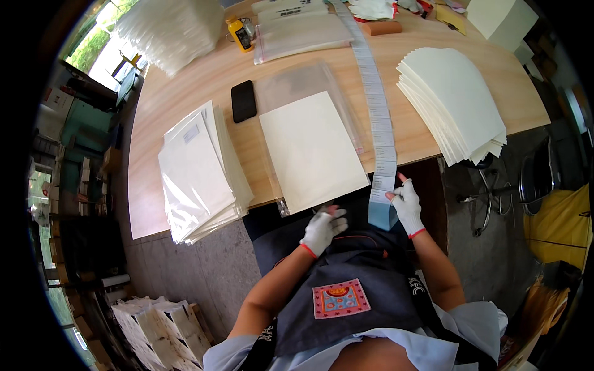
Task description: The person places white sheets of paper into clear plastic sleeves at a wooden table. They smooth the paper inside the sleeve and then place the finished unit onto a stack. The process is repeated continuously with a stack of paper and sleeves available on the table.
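My left hand (324, 230), in a white glove with bare fingertips, is just off the table's front edge with its fingers curled together. Whatever it pinches, if anything, is too small to make out. A white sheet (314, 151) lies near it on a clear plastic bag (291, 86). My right hand (406, 203), gloved the same way, grips the edge of a long strip of printed labels (378, 117) between thumb and fingers. The strip runs down the table over its front edge, and its lower end shows a blue backing (383, 214).
A stack of bagged white sheets (198, 173) overhangs the front left edge. A fanned stack of white sheets (455, 93) lies at right. A black phone (244, 101), a yellow bottle (239, 33) and more plastic bags (300, 37) sit farther back. A chair base (489, 196) stands at right.
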### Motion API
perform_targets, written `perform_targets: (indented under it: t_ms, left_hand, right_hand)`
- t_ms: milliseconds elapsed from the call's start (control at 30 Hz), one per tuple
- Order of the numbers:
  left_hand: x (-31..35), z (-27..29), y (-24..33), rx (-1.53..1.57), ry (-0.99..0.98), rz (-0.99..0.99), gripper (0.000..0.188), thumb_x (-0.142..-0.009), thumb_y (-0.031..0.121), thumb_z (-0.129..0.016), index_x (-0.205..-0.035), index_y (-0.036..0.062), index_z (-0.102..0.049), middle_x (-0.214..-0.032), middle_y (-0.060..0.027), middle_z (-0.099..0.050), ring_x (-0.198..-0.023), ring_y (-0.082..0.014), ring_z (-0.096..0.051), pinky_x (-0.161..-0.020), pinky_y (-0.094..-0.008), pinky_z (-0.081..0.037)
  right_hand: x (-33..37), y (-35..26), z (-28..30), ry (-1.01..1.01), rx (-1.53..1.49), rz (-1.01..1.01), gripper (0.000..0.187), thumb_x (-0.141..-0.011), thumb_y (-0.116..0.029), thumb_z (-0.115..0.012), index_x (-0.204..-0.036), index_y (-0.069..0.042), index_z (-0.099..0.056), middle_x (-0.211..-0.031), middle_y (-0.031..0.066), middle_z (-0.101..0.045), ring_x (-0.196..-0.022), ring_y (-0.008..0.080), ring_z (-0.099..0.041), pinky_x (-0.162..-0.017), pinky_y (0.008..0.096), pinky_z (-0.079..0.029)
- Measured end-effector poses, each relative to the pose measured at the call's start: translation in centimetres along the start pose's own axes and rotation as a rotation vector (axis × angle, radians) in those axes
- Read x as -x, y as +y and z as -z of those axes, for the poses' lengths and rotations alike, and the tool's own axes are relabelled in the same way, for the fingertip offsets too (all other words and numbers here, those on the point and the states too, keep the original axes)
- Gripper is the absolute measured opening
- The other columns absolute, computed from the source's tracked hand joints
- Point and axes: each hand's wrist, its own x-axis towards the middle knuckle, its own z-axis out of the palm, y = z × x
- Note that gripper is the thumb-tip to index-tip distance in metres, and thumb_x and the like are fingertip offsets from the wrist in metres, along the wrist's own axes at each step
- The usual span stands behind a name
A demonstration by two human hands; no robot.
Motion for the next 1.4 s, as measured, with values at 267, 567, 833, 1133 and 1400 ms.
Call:
perform_targets:
  t_ms: [267, 567, 833, 1133, 1400]
  left_hand:
    - [-1.6, -10.7, 0.9, -0.432, -0.298, 0.113, 0.027, -0.088, 0.024, -0.055, -0.106, 0.0045, -0.052, -0.067, -0.0026, -0.057, -0.048, -0.0090, -0.054, -0.048, -0.0222, -0.048]
    - [-3.5, -8.4, -1.2, -0.353, -0.175, 0.121, 0.017, -0.089, 0.018, -0.049, -0.099, 0.0050, -0.051, -0.067, -0.0039, -0.054, -0.049, -0.0125, -0.053, -0.044, -0.0271, -0.047]
    - [1.0, 0.4, 3.5, 0.104, 0.276, -0.229, 0.020, -0.088, 0.023, -0.056, -0.100, 0.0077, -0.051, -0.073, -0.0041, -0.055, -0.053, -0.0141, -0.054, -0.051, -0.0315, -0.049]
    - [10.8, 4.7, 4.5, -0.272, 0.219, -0.323, 0.024, -0.089, 0.017, -0.055, -0.108, 0.0030, -0.051, -0.083, -0.0063, -0.062, -0.057, -0.0120, -0.060, -0.055, -0.0261, -0.053]
    - [11.2, 4.2, 3.8, -0.227, 0.167, -0.274, 0.025, -0.088, 0.019, -0.056, -0.106, 0.0016, -0.051, -0.084, -0.0078, -0.062, -0.058, -0.0122, -0.060, -0.056, -0.0240, -0.052]
  right_hand:
    - [3.5, -6.7, 4.7, -0.002, 0.425, 0.476, 0.020, -0.062, -0.011, -0.075, -0.080, -0.009, -0.066, -0.095, 0.0073, -0.059, -0.088, 0.0258, -0.057, -0.075, 0.0347, -0.045]
    - [3.3, -11.2, 4.6, 0.026, 0.375, 0.744, 0.016, -0.060, -0.006, -0.073, -0.071, -0.007, -0.062, -0.095, 0.0060, -0.058, -0.095, 0.0260, -0.055, -0.077, 0.0347, -0.044]
    - [0.5, -13.6, -1.1, -0.289, -0.041, 0.228, 0.011, -0.073, -0.001, -0.065, -0.081, -0.002, -0.057, -0.079, 0.0067, -0.057, -0.070, 0.0140, -0.054, -0.064, 0.0256, -0.042]
    - [-11.1, -12.8, -9.1, -0.382, -0.002, 0.228, 0.008, -0.076, -0.009, -0.058, -0.082, -0.004, -0.061, -0.081, 0.0085, -0.062, -0.076, 0.0184, -0.059, -0.070, 0.0302, -0.045]
    - [-11.3, -15.1, -10.5, 0.048, 0.418, 0.518, 0.017, -0.074, -0.019, -0.066, -0.083, -0.007, -0.058, -0.087, 0.0116, -0.060, -0.084, 0.0290, -0.058, -0.072, 0.0376, -0.045]
